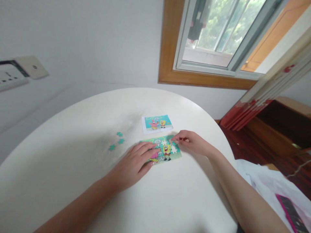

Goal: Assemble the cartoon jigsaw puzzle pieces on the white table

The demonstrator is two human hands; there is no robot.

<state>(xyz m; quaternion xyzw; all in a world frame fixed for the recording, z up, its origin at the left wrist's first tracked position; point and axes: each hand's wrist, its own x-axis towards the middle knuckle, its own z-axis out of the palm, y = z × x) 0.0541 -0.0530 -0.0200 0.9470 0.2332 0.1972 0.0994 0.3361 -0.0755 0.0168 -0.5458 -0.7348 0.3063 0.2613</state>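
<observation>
A cartoon jigsaw puzzle point(167, 152) lies on the white table, mostly joined, with white gaps showing in its upper and right parts. My left hand point(136, 161) rests flat over the puzzle's left side, fingers stretched out, covering part of the picture. At the puzzle's upper right corner, the fingers of my right hand point(191, 142) pinch a small puzzle piece point(170, 141), which is largely hidden by the fingertips. Three loose teal puzzle pieces point(120, 141) lie to the left, apart from the puzzle.
Just beyond the puzzle lies a reference picture point(157, 123) with the same cartoon figures. The round white table point(73, 161) stands against a wall with a window point(213, 38). At the lower right, a pink-edged phone-like object point(290, 212) rests on white cloth or plastic.
</observation>
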